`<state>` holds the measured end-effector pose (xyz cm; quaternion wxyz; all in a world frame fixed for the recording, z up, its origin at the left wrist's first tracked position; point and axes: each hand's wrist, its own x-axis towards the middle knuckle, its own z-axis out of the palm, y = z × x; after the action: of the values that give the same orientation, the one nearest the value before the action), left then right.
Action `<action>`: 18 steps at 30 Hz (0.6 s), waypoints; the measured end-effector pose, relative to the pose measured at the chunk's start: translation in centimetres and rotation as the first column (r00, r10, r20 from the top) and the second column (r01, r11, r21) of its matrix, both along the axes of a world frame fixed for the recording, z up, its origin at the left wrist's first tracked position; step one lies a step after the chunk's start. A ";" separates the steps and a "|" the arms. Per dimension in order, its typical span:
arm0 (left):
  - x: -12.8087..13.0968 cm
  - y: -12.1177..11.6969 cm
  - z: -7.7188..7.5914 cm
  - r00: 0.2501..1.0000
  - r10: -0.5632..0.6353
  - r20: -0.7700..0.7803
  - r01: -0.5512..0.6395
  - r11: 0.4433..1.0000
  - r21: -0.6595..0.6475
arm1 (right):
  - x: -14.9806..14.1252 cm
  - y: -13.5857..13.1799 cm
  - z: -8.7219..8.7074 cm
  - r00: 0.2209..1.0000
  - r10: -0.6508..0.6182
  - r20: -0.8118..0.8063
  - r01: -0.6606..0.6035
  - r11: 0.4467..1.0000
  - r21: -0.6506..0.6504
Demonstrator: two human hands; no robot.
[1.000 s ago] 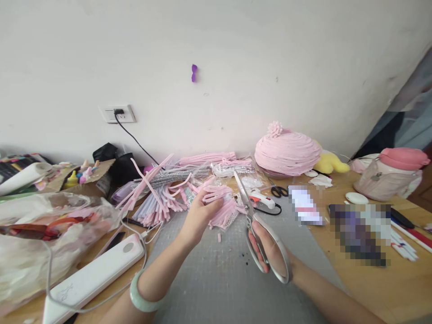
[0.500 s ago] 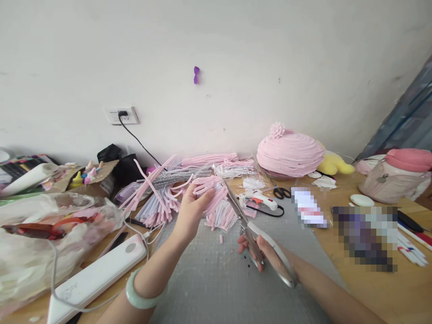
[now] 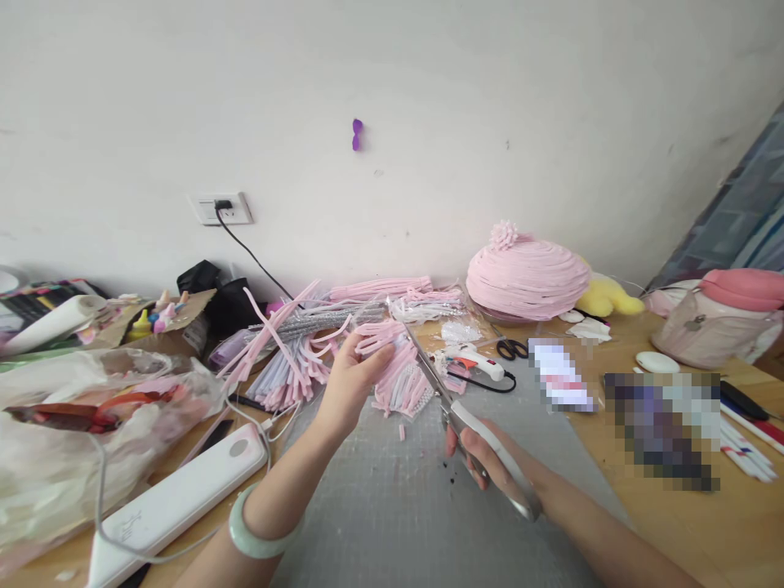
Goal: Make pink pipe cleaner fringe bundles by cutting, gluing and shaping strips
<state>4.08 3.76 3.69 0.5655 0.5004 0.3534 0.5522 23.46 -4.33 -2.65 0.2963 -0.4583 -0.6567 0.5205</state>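
Observation:
My left hand (image 3: 352,380) grips a bundle of pink pipe cleaners (image 3: 392,339), thumb on top and fingers wrapped beneath. In my right hand (image 3: 474,449) are large metal scissors (image 3: 487,429), the fingers through their handles. Their blades point up and away, with the tips at the right end of the bundle; whether they bite into it I cannot make out. Behind and below the bundle lies a pile of short pink, white and lilac pieces (image 3: 401,392). One small pink offcut (image 3: 402,432) rests alone on the grey cutting mat (image 3: 392,523).
Left of my hand are longer pipe cleaners (image 3: 287,367), a white power bank-like device (image 3: 184,490) with a cable, and a plastic bag (image 3: 55,465). At right are a glue gun (image 3: 481,362), black-handled scissors (image 3: 512,349) and a pink wrapped dome (image 3: 527,282).
The handles of the scissors have drawn closer together as the fingers of my right hand moved in. My left hand and its bundle have barely shifted.

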 end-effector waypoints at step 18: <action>-0.1 0.2 -0.1 0.998 -0.046 -0.033 0.047 0.998 0.037 | -1.0 -1.1 2.4 0.982 -0.186 0.044 0.190 0.973 -0.131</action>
<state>3.95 3.98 3.62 0.5629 0.5279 0.3403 0.5373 22.44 -5.46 -0.25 0.3021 -0.5455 -0.5783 0.5261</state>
